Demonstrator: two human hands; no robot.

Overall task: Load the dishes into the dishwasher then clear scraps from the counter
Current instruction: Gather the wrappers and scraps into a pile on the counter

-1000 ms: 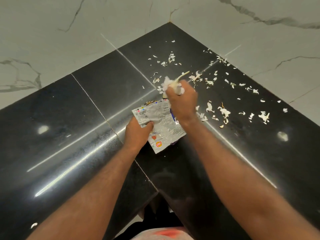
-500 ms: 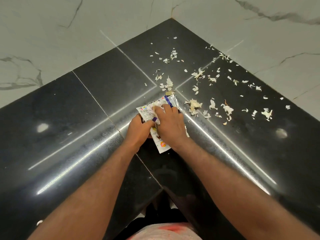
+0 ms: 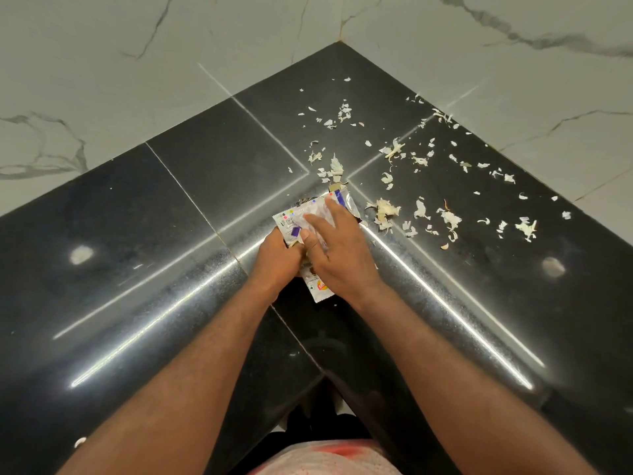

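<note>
Black counter (image 3: pixel 171 234): I see the left hand (image 3: pixel 274 258) gripping a foil packet (image 3: pixel 291 219) with curled fingers, the right hand (image 3: pixel 342 255) pressing straight fingers onto it; scraps (image 3: pixel 385 210) lie right of the foil packet.

Head view, own body only.

- 2 forearms in frame: left forearm (image 3: pixel 191 371) and right forearm (image 3: pixel 462 389). Both are bare from the wrist to the bottom edge of the frame. Fine hair shows along each.
- Left hand (image 3: pixel 274 258) and right hand (image 3: pixel 342 255): bare, with wrists and fingers uncovered. 1 short-trimmed nail shows on the right thumb.
- Lower centre, between the 2 arms: 1 strip of my garment (image 3: pixel 329 457). It is pale pinkish-white cloth with a faint woven texture and 1 blurred red-orange patch near its upper edge.
- Cut of the garment: cannot tell, since only this strip is in frame.
</note>
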